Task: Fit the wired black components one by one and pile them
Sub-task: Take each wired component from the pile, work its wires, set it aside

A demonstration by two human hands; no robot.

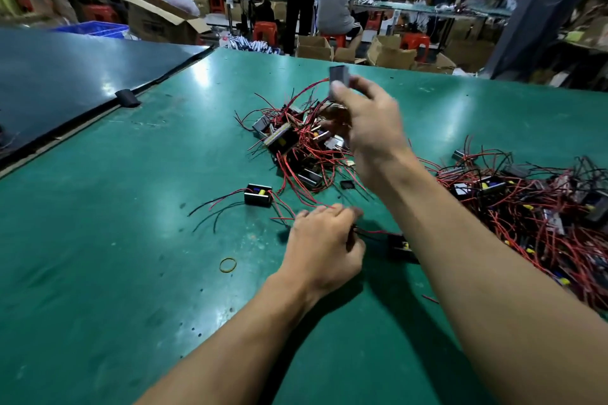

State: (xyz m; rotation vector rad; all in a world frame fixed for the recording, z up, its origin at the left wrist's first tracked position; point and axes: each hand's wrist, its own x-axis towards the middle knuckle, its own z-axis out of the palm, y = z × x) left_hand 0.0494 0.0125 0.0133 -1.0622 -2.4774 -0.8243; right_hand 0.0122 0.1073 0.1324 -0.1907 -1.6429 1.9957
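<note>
Right arm: I saw it stretched forward over the table [131, 240] with the forearm raised. The right hand [368, 128] was lifted above the middle pile [302, 145] of wired black components, its back toward the camera.
Right grip: closed. Thumb and fingertips pinched one small grey block [339, 77], held upright above the middle pile's far edge. Motion blur hid its detail from me.
Left arm: it reached in low. The left hand [324, 246] rested knuckles up on the table, on the near side of the middle pile.
Left grip: closed, the fingers curled round the red and black leads of one wired component [402, 246]. Its black body lay on the table, nearer me than the middle pile and toward its right.
Hands: two, both in view.
Piles: I counted two, the middle pile and a larger right pile [533, 207] well to the right of it. Both were tangles of black bodies and red and black wires, and I could not count the pieces inside.
Loose pieces: one lone component [258, 195] with a yellow part showing lay near the middle pile's near-left side, apart from it. One small black cap [347, 184] lay just beside its near edge.
Rubber band [228, 264]: one, yellow, flat on the table. It lay to the near left of the middle pile, farther out than the lone component.
</note>
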